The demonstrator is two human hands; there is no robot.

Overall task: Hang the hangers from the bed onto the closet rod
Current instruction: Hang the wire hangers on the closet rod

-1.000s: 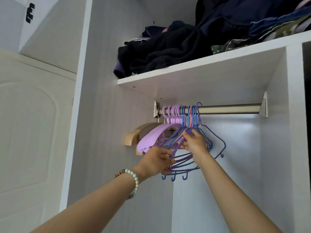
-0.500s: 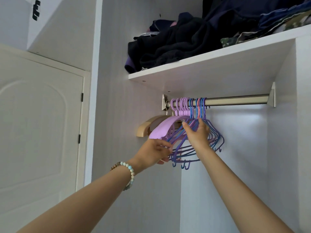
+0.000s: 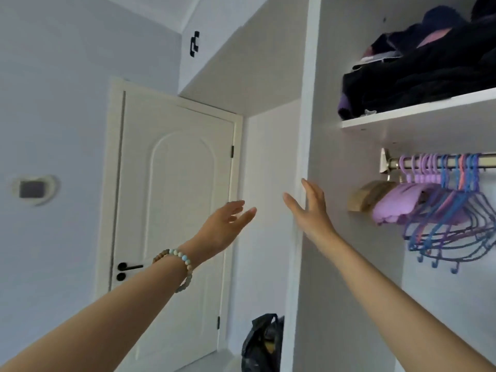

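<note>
pale lilac walls and a white panelled door [image 3: 174, 197] fill the left of the view; the tall white closet side panel [image 3: 306, 103] divides them from the open closet on the right. under the white shelf [image 3: 418, 116], which carries a heap of dark folded clothes [image 3: 418, 76], the shiny metal closet rod [image 3: 485, 160] runs level from its left bracket out past the right edge of the view, its long axis left to right.

the bunch of thin purple and blue hangers [image 3: 451, 224] hangs at the rod's left end. their hooks sit over the rod, packed close together, so their own weight holds them there. the bodies drop below the rod with their long spans set roughly across it and slanting down toward the viewer, and small hooks point down from the lowest bars. a broad lilac plastic hanger [image 3: 394, 208] and a beige wooden hanger [image 3: 367, 196] hang nearest the bracket. crowding everything leftward seems meant to leave the rest of the rod free.

both hands are empty and well left of the hangers. the left hand [image 3: 225, 224], with a beaded bracelet [image 3: 179, 261] on its wrist, reaches forward with straight, loose fingers. the right hand [image 3: 308, 210] is raised in front of the side panel with its fingers spread; whether it touches the panel i cannot tell. neither the bed nor any unhung hangers are in view, so i judge the head is turning away to fetch more.
</note>
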